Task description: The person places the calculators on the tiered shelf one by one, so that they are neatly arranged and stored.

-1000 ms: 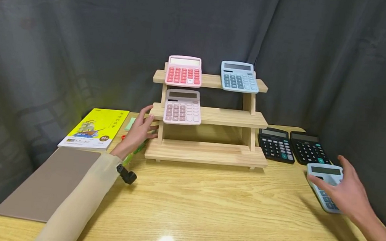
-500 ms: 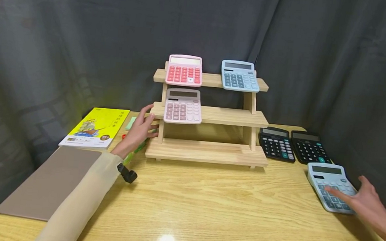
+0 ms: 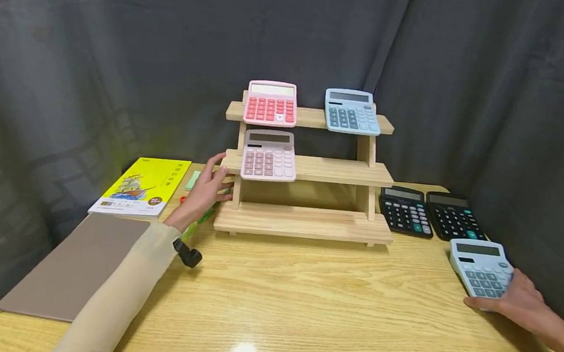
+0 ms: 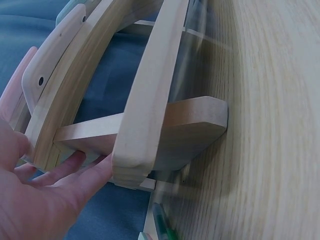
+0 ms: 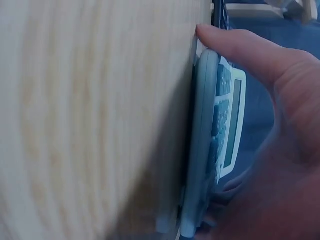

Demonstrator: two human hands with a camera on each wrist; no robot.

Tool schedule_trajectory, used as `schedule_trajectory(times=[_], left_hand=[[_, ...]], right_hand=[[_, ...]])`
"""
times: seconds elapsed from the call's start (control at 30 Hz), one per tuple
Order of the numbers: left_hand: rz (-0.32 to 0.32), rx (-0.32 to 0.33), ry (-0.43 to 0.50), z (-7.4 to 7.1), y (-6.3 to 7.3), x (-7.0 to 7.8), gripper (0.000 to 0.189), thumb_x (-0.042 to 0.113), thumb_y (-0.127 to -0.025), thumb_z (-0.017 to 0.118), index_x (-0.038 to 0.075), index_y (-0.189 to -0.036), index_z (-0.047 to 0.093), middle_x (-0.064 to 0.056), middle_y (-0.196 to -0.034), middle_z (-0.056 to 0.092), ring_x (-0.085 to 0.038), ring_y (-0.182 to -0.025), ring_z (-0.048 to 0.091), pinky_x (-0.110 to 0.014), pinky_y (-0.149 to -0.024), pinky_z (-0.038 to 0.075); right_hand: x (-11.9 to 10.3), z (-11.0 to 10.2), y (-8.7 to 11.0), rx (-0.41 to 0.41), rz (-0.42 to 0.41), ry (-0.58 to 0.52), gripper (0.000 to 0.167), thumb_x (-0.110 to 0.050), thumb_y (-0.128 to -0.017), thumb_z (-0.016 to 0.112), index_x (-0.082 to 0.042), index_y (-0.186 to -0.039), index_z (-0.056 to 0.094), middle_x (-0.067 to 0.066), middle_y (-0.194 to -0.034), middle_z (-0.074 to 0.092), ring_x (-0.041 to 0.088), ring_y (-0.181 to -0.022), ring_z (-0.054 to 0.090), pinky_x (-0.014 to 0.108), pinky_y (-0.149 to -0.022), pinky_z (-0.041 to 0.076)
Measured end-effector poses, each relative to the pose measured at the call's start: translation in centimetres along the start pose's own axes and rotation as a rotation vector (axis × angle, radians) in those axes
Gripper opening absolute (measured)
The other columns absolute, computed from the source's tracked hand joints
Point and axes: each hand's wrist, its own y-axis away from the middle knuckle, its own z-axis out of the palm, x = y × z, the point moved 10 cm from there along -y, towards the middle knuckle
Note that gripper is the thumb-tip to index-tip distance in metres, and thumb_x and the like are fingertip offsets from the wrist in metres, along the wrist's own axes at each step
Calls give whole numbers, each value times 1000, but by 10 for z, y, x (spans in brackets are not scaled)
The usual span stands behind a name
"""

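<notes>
A stepped wooden display rack (image 3: 343, 172) stands at the table's back. My left hand (image 3: 203, 191) holds its left side at the middle shelf, with the thumb at the shelf's end and the fingers reaching underneath in the left wrist view. At the far right, my right hand (image 3: 527, 306) grips a light blue calculator (image 3: 480, 266) across its near end. The thumb lies along the near edge; the other fingers are at the right side, partly hidden. On the rack are a pink calculator (image 3: 271, 104), a pale pink one below it, and another blue calculator (image 3: 352, 112).
Two black calculators (image 3: 406, 210) lie right of the rack. A yellow book (image 3: 142, 186) and a grey-brown board (image 3: 72, 269) lie on the left. Small green items (image 3: 206, 214) sit behind the left hand. Dark curtains (image 3: 314, 33) surround the table (image 3: 301, 300).
My right hand has drawn back from above the blue calculator toward its near right corner and closed around its edges. The left hand has stayed on the rack.
</notes>
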Motion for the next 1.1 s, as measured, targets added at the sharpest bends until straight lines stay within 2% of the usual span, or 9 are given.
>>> schedule_trajectory(times=[0.13,0.27,0.4,0.6,0.8,1.1], left_hand=[[-2,-13,20,4,2,6,57,32,-112,36,24,-163,13,-27,-157,28,-49,-134,44,-60,-101,45],[-2,-15,24,5,1,6,57,32,-112,36,25,-163,12,-27,-157,28,-49,-135,43,-61,-102,43],[5,1,-3,3,-1,1,57,34,-112,35,26,-163,13,-26,-157,28,-48,-135,44,-59,-100,46],[-4,4,3,2,-1,-1,56,35,-111,36,27,-162,13,-25,-157,30,-47,-135,45,-59,-100,46],[6,7,6,1,-1,0,56,35,-112,35,26,-162,13,-26,-156,32,-47,-134,45,-60,-100,46],[-1,-7,25,2,2,1,57,34,-112,35,25,-163,11,-26,-158,28,-48,-135,43,-60,-101,45]], right_hand=[[-4,-6,3,52,-10,-12,134,-40,-74,86,25,-145,-8,53,-135,9,66,-119,21,76,-93,28],[-9,-14,8,100,41,24,136,-49,-72,86,22,-148,-3,51,-141,13,69,-122,23,78,-93,26],[-19,-19,14,120,67,54,136,-56,-71,84,23,-147,5,50,-136,21,69,-117,28,77,-90,27],[-46,-30,27,188,3,11,126,-54,-74,83,25,-143,14,50,-128,28,67,-110,32,72,-82,28],[-86,-38,39,237,-49,-65,128,-53,-77,82,23,-148,7,50,-139,23,65,-117,28,71,-86,24],[-177,-44,52,363,-256,-211,119,-40,-70,90,13,-151,20,39,-137,35,57,-120,32,70,-88,24]])
